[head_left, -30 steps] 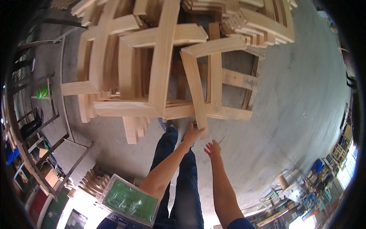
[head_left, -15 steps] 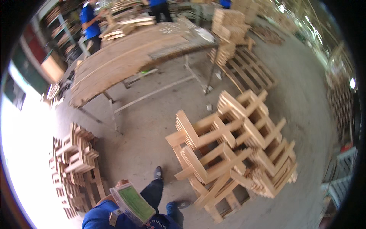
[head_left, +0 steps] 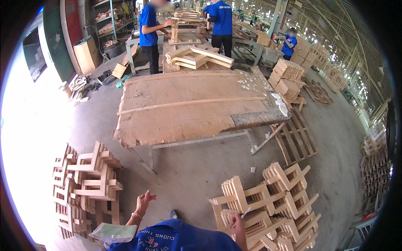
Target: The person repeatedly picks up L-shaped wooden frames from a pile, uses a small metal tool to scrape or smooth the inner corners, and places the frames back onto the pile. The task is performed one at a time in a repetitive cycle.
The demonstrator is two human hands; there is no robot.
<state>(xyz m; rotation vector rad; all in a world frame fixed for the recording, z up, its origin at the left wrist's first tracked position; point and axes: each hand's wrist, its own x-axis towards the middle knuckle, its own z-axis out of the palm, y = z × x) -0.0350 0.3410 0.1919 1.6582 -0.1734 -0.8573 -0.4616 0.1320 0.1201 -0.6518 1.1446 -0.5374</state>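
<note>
My left hand [head_left: 143,201] is raised in front of me with its fingers apart and holds nothing. It hovers to the right of a low pile of pale wooden frames [head_left: 88,184] on the floor. My right hand [head_left: 237,221] rests against the near edge of a second, bigger pile of wooden frames [head_left: 272,205] at the lower right. How its fingers are set is hidden. My blue shirt [head_left: 176,238] fills the lower edge, with a clear pouch holding a green card [head_left: 115,231] at its left.
A long work table topped with brown board [head_left: 188,104] stands ahead on the concrete floor. A wooden pallet [head_left: 297,138] lies to its right. Beyond it, people in blue shirts [head_left: 148,29] [head_left: 221,21] work at benches with more stacked wood [head_left: 287,73].
The view has swung up from a close frame pile to the table and workshop. Both hands have left the frames they touched a second ago and are low in view.
</note>
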